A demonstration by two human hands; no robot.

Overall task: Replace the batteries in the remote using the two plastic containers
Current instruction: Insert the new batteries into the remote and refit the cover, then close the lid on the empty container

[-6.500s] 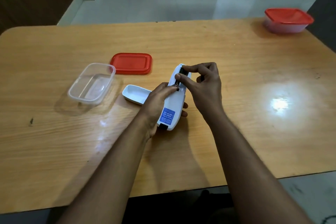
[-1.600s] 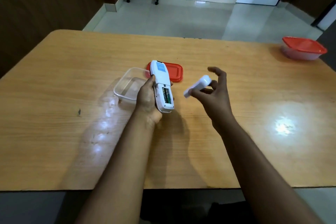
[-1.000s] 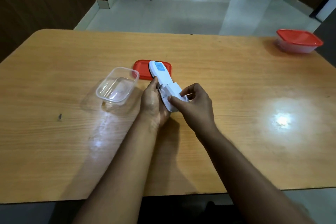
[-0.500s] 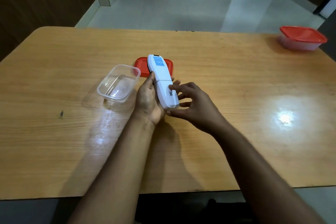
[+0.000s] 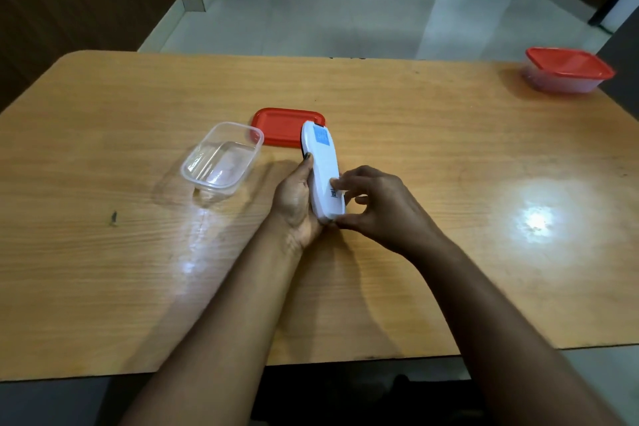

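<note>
My left hand [image 5: 297, 201] grips a white remote [image 5: 323, 169] from its left side, back face up, with a blue label at the far end. The battery cover sits closed on the near end. My right hand [image 5: 377, 207] pinches that near end, fingertips on the cover and thumb under the tip. A clear lidless plastic container [image 5: 223, 159] stands left of the remote and looks empty. Its red lid [image 5: 280, 126] lies flat behind, partly hidden by the remote. A second container with a red lid [image 5: 567, 71] on it sits at the far right corner.
The wooden table [image 5: 449, 156] carries a bright light glare on the right and a small dark mark at the left. Its near edge runs just below my forearms. Tiled floor and chair legs lie beyond the far edge.
The battery cover, loose in my right hand 1.6 s ago, now sits on the remote's back. My right hand has shifted down to the remote's near end. The left hand keeps its hold.
</note>
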